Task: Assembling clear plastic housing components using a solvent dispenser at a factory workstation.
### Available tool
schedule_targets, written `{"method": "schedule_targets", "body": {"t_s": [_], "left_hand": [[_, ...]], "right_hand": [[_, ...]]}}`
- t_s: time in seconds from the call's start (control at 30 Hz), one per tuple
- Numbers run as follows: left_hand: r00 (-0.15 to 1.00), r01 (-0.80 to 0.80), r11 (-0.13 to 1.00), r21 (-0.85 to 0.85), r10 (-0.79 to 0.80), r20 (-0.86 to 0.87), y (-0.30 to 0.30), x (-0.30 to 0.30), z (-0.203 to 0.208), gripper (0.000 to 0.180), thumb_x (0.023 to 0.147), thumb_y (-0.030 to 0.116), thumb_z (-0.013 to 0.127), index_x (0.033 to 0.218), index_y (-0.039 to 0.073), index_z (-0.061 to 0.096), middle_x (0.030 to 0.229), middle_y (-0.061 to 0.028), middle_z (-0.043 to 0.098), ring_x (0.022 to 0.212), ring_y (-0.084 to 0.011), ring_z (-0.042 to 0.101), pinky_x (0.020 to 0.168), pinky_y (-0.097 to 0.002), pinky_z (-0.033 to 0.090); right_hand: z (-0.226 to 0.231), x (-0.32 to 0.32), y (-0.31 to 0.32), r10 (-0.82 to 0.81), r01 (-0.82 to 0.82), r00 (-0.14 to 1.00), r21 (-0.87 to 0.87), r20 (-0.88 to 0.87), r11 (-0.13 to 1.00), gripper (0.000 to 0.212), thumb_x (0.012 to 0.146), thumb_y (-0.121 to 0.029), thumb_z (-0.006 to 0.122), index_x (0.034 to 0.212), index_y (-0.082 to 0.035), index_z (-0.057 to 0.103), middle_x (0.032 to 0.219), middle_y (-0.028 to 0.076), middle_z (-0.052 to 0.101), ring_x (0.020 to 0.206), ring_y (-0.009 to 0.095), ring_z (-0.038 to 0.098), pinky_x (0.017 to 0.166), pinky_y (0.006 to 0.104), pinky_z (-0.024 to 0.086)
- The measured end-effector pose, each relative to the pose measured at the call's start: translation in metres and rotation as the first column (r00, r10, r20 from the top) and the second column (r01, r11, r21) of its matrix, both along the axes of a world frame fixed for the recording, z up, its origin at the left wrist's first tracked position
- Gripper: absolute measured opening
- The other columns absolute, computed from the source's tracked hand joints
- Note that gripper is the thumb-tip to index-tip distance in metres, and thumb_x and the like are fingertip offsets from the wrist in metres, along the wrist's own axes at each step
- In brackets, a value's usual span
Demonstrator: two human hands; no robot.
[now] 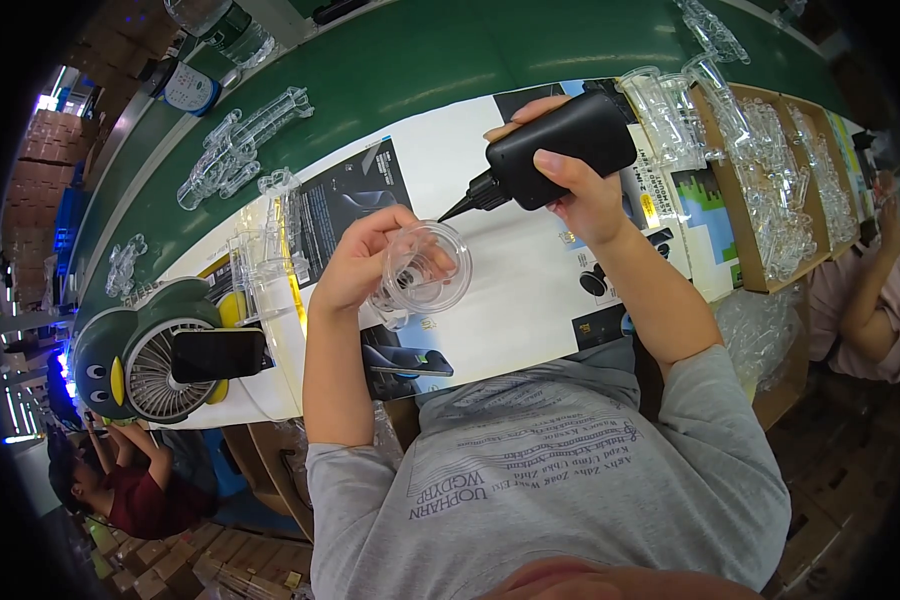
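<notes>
My left hand (355,262) holds a clear round plastic piece (425,268) up over the white paper sheet (530,290) that covers the table. My right hand (582,195) grips a black squeeze bottle (555,150) tilted down to the left. Its thin black nozzle tip points at the rim of the clear piece and almost touches it.
A penguin-shaped desk fan (155,350) with a dark phone (217,354) leaning on it stands at the left. Clear plastic parts fill a cardboard tray (740,240) at the right and lie on the green belt (390,70). Other people sit at lower left and far right.
</notes>
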State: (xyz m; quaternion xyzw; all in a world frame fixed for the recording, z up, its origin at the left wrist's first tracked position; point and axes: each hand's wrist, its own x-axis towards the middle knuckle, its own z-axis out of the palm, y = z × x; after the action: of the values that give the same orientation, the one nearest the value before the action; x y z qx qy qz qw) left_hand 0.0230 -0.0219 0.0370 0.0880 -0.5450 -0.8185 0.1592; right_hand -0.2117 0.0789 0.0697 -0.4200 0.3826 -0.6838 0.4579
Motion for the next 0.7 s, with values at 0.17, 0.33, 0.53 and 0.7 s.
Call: {"method": "schedule_targets", "body": {"t_s": [0.17,0.33,0.53,0.7], "left_hand": [[0.996,0.067,0.998,-0.022,-0.065,0.063,-0.003,0.004,-0.001,0.024,0.087,0.019,0.058,0.094,-0.003,0.052,0.086,-0.0206,0.064,0.079,-0.0235,0.065,0.071,-0.0319,0.053],[0.987,0.14,0.99,0.012,-0.14,0.08,0.001,0.001,0.005,0.029,0.086,0.023,0.06,0.094,-0.004,0.052,0.086,-0.02,0.064,0.077,-0.0214,0.065,0.07,-0.0296,0.052],[0.971,0.202,0.977,0.062,-0.208,0.118,0.001,0.003,0.004,0.03,0.086,0.024,0.061,0.094,-0.003,0.052,0.086,-0.0187,0.065,0.076,-0.0184,0.064,0.069,-0.0262,0.051],[0.96,0.235,0.968,0.092,-0.246,0.132,0.001,0.003,-0.001,0.029,0.084,0.023,0.063,0.094,-0.002,0.052,0.086,-0.0174,0.066,0.076,-0.0162,0.064,0.069,-0.0253,0.051]], "right_hand": [[-0.003,-0.001,-0.001,0.012,-0.012,1.0,0.012,-0.011,1.0,0.039,0.07,-0.014,0.06,0.106,-0.001,0.051,0.093,0.02,0.063,0.077,0.017,0.062,0.062,0.0245,0.052],[-0.004,-0.001,0.0,0.029,-0.028,0.999,0.027,-0.022,0.999,0.04,0.069,-0.015,0.061,0.105,-0.001,0.052,0.093,0.019,0.063,0.079,0.018,0.062,0.065,0.026,0.052],[-0.003,0.004,-0.001,0.05,-0.05,0.999,0.036,-0.019,0.998,0.041,0.066,-0.018,0.063,0.101,0.0,0.054,0.092,0.016,0.061,0.082,0.019,0.061,0.069,0.0278,0.052],[-0.006,0.003,-0.001,0.066,-0.067,0.997,-0.032,-0.026,0.997,0.035,0.069,-0.02,0.066,0.1,-0.006,0.058,0.086,0.008,0.066,0.049,0.001,0.05,0.035,0.0146,0.033]]}}
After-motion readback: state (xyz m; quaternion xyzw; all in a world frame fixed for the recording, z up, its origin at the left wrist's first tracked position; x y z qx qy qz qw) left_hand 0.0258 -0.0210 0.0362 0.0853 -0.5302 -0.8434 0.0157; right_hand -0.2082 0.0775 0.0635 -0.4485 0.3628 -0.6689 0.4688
